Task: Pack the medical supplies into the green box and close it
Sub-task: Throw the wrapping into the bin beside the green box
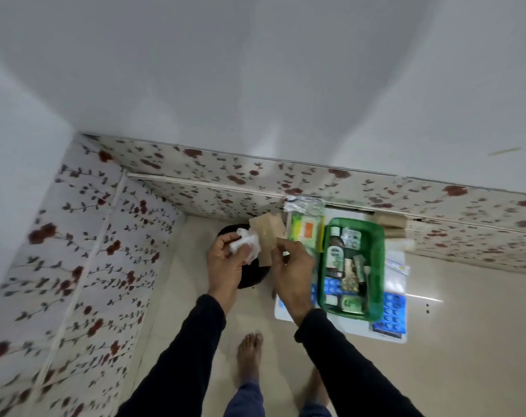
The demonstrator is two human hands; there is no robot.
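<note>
Just left of the open green box [353, 267], the left hand [225, 260] clutches white gauze [245, 243] while the right hand [292, 266] pinches tan plasters [267, 236], both arms outstretched.

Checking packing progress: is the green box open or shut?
Open. The green box has no lid on it; bottles and packets show inside from above.

A: Place type?
B: Home, a room corner. Floral wallpaper [105, 236] low on the walls, plain white paint above it, beige tiled floor [466, 326] below.
A: Other cues?
B: Bare foot [249, 356] on the tiles, household medicines in a green box [376, 266] on the floor just beside the wallpaper
</note>
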